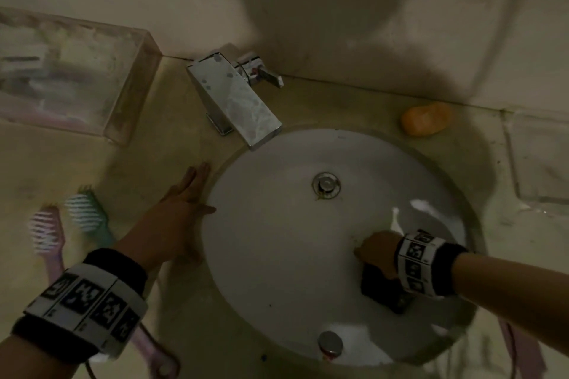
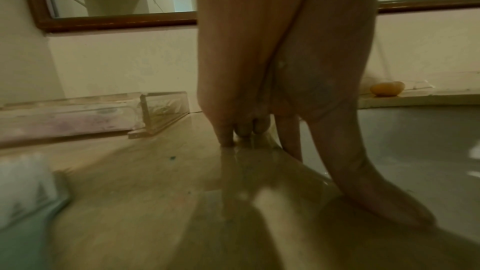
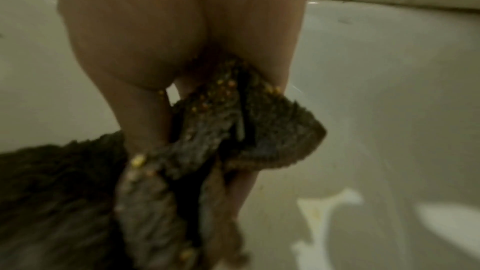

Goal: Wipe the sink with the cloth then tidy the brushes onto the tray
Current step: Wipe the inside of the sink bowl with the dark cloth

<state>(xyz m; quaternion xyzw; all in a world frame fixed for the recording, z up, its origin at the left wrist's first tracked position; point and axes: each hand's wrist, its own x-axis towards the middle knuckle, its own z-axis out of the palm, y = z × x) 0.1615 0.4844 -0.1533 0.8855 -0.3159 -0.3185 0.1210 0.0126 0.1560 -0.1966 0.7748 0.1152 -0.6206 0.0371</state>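
Both hands were at the sink (image 1: 277, 255). The right hand (image 1: 377, 252) was down inside the basin, on its right-hand wall, with fingers curled round a dark, bunched cloth (image 1: 381, 289); from the right wrist view the cloth (image 3: 233, 130) was pinched between thumb and fingers, its folds hanging below the hand, small yellow specks clinging to the fabric. White streaks (image 1: 428, 209) lay on the basin wall just beyond that hand, between it and the sink's rim. The left hand (image 1: 178, 209) lay flat and spread on the counter (image 1: 154, 157) just left of the sink, fingers straight and holding nothing, the thumb reaching over the rim; the left wrist view showed the fingertips (image 2: 226, 139) touching the wet counter surface.

Two brushes lay on the counter left of the sink, beyond the left hand: a green brush (image 1: 87, 212) nearer the sink and a pink brush (image 1: 46, 234) beside it, farther out. A clear tray (image 1: 77, 83) stood well left of the sink against the wall, with blurred items inside. A chrome faucet (image 1: 237, 95) reached over the sink's far rim, and an orange soap bar (image 1: 426, 118) sat on the counter behind the sink to the right. The drain (image 1: 325, 186) sat near the basin's centre.
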